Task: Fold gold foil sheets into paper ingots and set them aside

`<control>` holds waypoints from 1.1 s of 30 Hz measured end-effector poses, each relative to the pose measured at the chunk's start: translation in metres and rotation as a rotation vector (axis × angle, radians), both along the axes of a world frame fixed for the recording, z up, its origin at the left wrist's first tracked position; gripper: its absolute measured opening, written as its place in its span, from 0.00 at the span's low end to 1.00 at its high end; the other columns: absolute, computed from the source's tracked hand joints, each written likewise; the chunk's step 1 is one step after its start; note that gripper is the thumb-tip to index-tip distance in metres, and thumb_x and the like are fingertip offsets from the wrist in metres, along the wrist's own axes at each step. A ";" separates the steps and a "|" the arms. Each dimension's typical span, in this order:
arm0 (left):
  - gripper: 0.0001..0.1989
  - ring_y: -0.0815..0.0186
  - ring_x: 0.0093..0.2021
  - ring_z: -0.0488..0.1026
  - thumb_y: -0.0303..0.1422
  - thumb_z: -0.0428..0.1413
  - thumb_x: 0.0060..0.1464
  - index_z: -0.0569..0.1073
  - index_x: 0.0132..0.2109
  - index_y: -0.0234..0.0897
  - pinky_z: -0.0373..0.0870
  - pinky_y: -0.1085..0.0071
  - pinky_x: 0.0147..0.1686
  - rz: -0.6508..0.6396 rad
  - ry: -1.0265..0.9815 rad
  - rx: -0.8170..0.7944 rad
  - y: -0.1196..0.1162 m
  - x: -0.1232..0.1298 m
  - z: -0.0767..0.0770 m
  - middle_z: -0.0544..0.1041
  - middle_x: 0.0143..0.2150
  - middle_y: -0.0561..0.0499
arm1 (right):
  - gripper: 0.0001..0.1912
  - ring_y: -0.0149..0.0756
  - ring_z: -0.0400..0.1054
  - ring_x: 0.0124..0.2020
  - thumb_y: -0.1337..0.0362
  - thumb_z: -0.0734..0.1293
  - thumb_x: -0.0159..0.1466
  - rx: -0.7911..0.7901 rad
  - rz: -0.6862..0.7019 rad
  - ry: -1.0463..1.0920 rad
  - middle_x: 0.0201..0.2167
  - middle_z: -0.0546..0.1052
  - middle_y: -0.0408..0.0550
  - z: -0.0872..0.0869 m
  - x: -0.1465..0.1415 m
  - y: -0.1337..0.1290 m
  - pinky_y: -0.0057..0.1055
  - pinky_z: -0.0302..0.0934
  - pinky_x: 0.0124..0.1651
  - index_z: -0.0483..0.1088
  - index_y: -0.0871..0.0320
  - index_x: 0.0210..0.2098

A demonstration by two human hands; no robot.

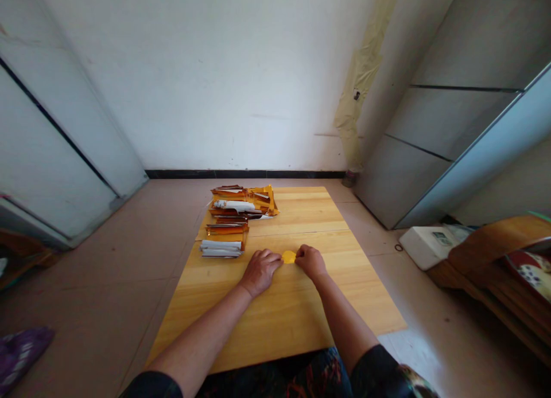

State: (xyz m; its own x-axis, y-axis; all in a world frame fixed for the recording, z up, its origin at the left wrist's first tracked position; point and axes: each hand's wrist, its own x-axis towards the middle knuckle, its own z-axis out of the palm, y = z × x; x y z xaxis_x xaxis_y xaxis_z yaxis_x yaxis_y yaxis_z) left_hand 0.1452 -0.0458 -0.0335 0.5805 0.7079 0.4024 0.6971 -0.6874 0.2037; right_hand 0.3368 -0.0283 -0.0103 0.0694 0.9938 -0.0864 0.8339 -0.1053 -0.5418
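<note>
A small, rounded, bright yellow piece, perhaps paper or foil, lies between my hands, low over the wooden table; its exact kind I cannot make out. My left hand has its fingers together at the piece's left edge. At the right edge, the closed fingertips of my right hand pinch it. Just beyond my left hand lies a stack of folded white paper. Behind that are flat orange-gold folded pieces, and farther back a heap of shiny gold packets with white strips among them.
The wooden table reaches toward my lap. A white wall with black skirting stands behind it. Grey cabinet panels rise at right, near a white box and wooden furniture. A purple bag lies on the floor at left.
</note>
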 end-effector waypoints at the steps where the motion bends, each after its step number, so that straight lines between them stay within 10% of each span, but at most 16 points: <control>1: 0.12 0.64 0.42 0.67 0.28 0.49 0.58 0.75 0.45 0.44 0.61 0.65 0.40 -0.002 0.003 0.001 0.000 0.000 0.000 0.76 0.43 0.50 | 0.08 0.30 0.66 0.28 0.75 0.64 0.49 0.004 -0.009 0.004 0.25 0.75 0.43 -0.001 0.004 0.001 0.23 0.53 0.30 0.70 0.57 0.23; 13: 0.15 0.64 0.43 0.68 0.24 0.50 0.56 0.75 0.45 0.44 0.62 0.65 0.41 0.005 -0.041 -0.029 0.001 -0.001 -0.002 0.77 0.42 0.51 | 0.09 0.30 0.68 0.32 0.75 0.62 0.51 0.034 0.186 0.143 0.28 0.76 0.43 -0.001 -0.026 0.002 0.22 0.57 0.34 0.71 0.57 0.26; 33: 0.09 0.64 0.39 0.67 0.26 0.51 0.56 0.76 0.37 0.40 0.62 0.67 0.36 0.018 0.002 0.113 -0.001 -0.007 -0.005 0.76 0.37 0.50 | 0.06 0.30 0.65 0.30 0.69 0.68 0.49 -0.030 0.124 -0.035 0.30 0.74 0.43 0.002 -0.034 0.002 0.23 0.49 0.28 0.69 0.57 0.28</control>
State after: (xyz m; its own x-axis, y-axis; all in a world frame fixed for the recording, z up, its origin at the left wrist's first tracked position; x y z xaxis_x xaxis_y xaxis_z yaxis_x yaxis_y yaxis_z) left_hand 0.1381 -0.0471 -0.0381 0.5688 0.6686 0.4790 0.7102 -0.6930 0.1240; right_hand 0.3031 -0.0264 -0.0078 -0.0504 0.9920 -0.1154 0.8600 -0.0156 -0.5100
